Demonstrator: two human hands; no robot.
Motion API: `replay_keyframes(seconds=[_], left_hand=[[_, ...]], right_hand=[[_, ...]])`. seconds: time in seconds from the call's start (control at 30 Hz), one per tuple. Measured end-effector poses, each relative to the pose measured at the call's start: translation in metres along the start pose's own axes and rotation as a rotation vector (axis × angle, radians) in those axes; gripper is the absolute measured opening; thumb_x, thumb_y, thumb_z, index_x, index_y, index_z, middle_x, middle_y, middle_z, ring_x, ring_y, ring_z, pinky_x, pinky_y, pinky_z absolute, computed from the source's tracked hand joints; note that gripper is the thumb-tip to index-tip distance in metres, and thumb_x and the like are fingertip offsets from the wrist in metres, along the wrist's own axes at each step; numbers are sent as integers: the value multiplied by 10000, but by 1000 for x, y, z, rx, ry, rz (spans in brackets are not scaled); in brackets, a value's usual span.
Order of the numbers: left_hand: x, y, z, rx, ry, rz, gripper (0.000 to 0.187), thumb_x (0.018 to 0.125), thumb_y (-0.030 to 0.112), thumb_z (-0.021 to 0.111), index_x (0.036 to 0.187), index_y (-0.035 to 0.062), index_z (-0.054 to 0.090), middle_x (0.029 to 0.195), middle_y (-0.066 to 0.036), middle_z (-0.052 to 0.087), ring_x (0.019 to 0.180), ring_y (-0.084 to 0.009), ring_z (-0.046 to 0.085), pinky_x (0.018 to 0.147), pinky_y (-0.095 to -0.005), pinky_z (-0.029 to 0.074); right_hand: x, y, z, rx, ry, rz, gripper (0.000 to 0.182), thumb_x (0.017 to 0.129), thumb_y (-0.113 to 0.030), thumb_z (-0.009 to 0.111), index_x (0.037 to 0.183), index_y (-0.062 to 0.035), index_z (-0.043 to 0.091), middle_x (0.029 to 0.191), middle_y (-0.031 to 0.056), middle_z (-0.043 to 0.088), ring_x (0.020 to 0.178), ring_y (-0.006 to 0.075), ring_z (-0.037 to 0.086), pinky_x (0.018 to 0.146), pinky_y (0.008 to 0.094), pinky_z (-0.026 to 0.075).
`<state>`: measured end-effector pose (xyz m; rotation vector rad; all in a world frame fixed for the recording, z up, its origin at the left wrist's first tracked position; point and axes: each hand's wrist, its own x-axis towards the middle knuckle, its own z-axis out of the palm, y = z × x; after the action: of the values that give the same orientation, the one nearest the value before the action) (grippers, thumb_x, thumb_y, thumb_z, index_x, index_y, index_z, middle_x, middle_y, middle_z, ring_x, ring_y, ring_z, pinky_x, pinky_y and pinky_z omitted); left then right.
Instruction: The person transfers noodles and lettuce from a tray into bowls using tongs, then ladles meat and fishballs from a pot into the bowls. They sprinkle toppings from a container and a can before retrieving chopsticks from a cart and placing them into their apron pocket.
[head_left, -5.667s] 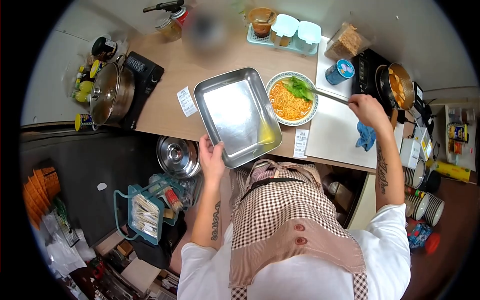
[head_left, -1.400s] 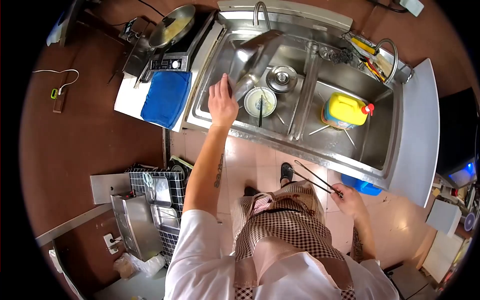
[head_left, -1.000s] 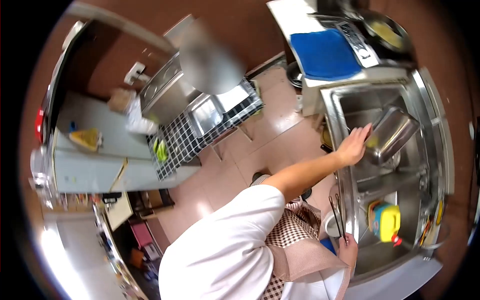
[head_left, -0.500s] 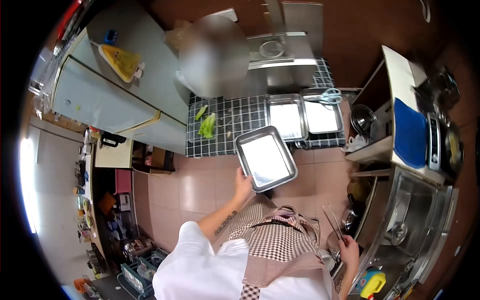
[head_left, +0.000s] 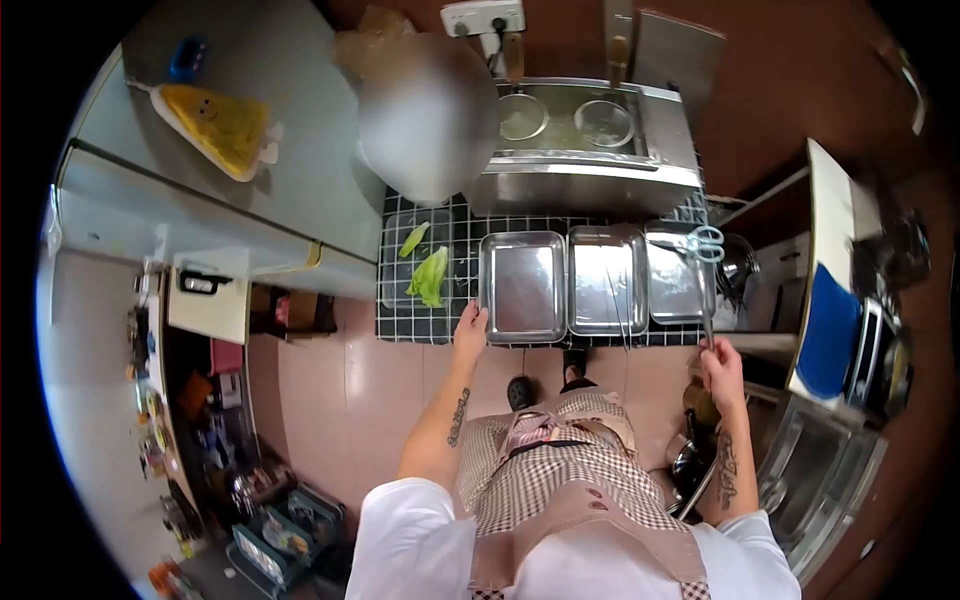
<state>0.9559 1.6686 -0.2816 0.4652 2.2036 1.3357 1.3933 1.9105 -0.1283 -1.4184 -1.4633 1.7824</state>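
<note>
A shallow rectangular metal tray (head_left: 523,330) lies leftmost in a row on the grid-patterned cloth (head_left: 455,325). My left hand (head_left: 470,328) is closed at its front left edge. Beside it sit the middle metal tray (head_left: 605,320) and the right metal tray (head_left: 672,305). Scissors with light blue handles (head_left: 705,243) rest across the back of the right tray. My right hand (head_left: 722,368) is closed around slim metal tongs (head_left: 708,328), seen mostly end-on. Thin lines cross the middle tray; I cannot make out what they are.
Green leaves (head_left: 430,277) lie at left on the cloth. Behind the trays stands a steel fryer (head_left: 590,190) with two round strainers. A refrigerator (head_left: 240,235) flanks the left. At right are a blue cloth (head_left: 825,315) and a sink (head_left: 810,470). A pale rounded shape (head_left: 430,120) is blurred.
The tray in my left hand has moved forward onto the cloth, left of the other two. My right hand has risen from low on the right to the trays' front right, still holding the tongs.
</note>
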Motion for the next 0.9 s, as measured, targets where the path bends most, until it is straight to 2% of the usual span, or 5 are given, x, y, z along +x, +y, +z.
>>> replay_keyframes(seconds=[0.33, 0.5, 0.6, 0.7, 0.9], left_hand=[[-232, -123, -96, 211, -9, -625, 655, 991, 536, 561, 1406, 31, 575, 1246, -232, 687, 1151, -325, 666, 1017, -414, 492], [-349, -106, -90, -655, 171, -1012, 833, 1003, 643, 445, 1557, 24, 378, 1561, -178, 453, 1431, -285, 437, 1180, -413, 339], [-349, -39, -123, -895, 303, -1000, 756, 1056, 562, 386, 1514, -39, 418, 1517, -176, 509, 1396, -282, 481, 1191, -364, 316], [-371, -159, -134, -894, 395, -899, 729, 1041, 557, 449, 1446, -45, 513, 1478, -187, 543, 1345, -271, 529, 1136, -368, 392], [-398, -217, -362, -540, 296, -1034, 669, 926, 559, 659, 1322, 21, 642, 1144, -153, 726, 1020, -263, 698, 911, -374, 548]], right_hand=[[137, -81, 169, -308, -563, -298, 184, 908, -89, 618, 1073, -9, 628, 780, -45, 509, 680, 52, 436, 597, 231, 361], [114, -73, 316, -431, -1009, -315, 219, 931, -48, 603, 1141, -2, 643, 753, -32, 558, 580, 40, 472, 517, 218, 380], [64, -88, 404, -496, -1214, -241, 191, 930, -45, 646, 1114, 6, 658, 782, -30, 590, 633, 40, 515, 569, 213, 425], [23, -68, 496, -653, -1334, -250, 213, 907, -44, 706, 1108, 11, 663, 876, -24, 660, 797, 41, 582, 716, 219, 481], [-88, -29, 683, -793, -1361, -279, 272, 888, -170, 749, 1072, 20, 686, 819, 10, 671, 737, 87, 590, 693, 266, 501]])
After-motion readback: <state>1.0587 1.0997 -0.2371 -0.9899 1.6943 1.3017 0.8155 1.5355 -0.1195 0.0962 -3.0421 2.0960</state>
